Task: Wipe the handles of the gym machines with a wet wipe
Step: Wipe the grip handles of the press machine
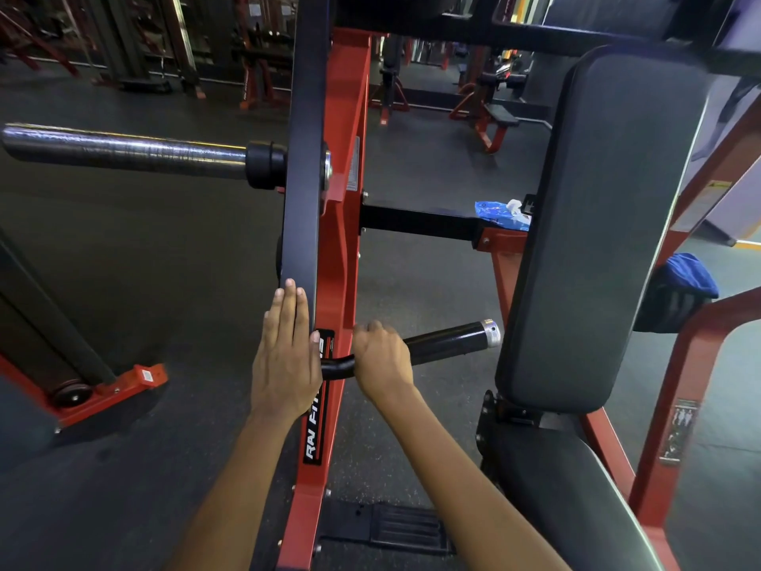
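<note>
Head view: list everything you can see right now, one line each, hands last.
handle: one, black with silver end cap, low centre
machine frame: one, red and black, centre
weight bar: one, silver, upper left
back pad: one, black, right
wipes pack: one, blue, on the crossbar beside the pad
blue cloth: one, right of the pad
left hand: flat against the frame
right hand: gripping the handle; wipe not visible

Centre frame, the upright frame post [346, 224] is red with a black arm [302, 158]. The handle [449, 344] is glossy black, silver-capped. Right, a black pad [609, 224]; mid-right, a blue wipes packet [500, 214].
</note>
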`<state>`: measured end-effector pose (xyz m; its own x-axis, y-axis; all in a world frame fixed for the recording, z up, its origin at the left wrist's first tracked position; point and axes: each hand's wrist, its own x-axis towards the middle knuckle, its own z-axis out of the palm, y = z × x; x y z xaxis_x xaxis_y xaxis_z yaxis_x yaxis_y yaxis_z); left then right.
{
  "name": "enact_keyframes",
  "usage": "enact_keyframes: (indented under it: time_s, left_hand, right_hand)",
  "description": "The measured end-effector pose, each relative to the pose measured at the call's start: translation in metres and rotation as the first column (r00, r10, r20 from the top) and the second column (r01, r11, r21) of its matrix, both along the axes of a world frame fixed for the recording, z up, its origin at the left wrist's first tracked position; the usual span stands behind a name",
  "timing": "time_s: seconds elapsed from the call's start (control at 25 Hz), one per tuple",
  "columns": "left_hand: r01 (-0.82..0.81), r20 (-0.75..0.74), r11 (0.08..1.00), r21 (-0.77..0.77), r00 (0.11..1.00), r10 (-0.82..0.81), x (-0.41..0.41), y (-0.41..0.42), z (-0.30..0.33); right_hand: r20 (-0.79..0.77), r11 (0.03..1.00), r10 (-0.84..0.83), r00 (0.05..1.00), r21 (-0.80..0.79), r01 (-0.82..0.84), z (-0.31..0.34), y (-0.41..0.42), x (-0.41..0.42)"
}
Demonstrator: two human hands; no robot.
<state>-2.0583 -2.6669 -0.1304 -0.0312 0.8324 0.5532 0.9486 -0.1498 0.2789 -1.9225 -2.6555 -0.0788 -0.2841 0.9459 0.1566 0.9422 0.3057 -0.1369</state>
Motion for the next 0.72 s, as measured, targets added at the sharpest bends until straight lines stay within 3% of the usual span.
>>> enact_keyframes:
  time_s: [0.2, 0.72]
  left_hand:
    - [0.003, -0.007, 1.0, -0.004, 1.0, -0.003, -0.001, 0.002, 0.0]
    - [0.002, -0.001, 1.0, -0.023, 1.0, -0.002, -0.001, -0.001, 0.0]
  right_hand:
    - [-0.329, 0.952, 0.033, 0.944, 0.299, 0.071, -0.035, -0.031, 0.025]
    - [-0.348, 0.941, -0.015, 0.938, 0.312, 0.131, -0.062, -0.029, 0.05]
